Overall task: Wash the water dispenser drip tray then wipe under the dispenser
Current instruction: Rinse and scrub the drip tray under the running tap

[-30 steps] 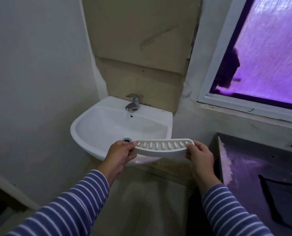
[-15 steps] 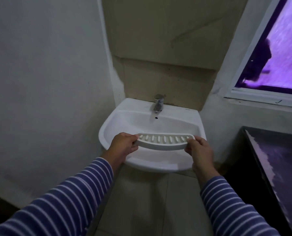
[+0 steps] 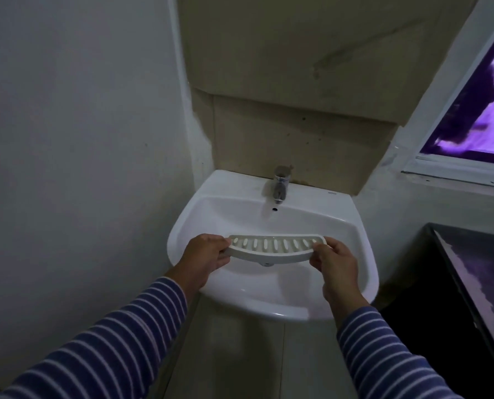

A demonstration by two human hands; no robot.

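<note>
The white curved drip tray (image 3: 271,249), with a row of oval slots on top, hangs level over the bowl of the white wall sink (image 3: 338,226). My left hand (image 3: 202,262) grips its left end and my right hand (image 3: 336,264) grips its right end. A chrome tap (image 3: 280,184) stands at the back of the sink, and no water runs from it. The tray hides the sink's drain. No water dispenser is in view.
A bare wall runs close along the left of the sink. A dark shiny counter (image 3: 479,286) stands at the right, close to the sink's rim. A white-framed window (image 3: 470,110) glows purple at the upper right. Pale floor tiles lie below the sink.
I have moved closer to the sink, which now sits centred in view. The tray, held in both hands, has gone from in front of the rim to over the bowl.
</note>
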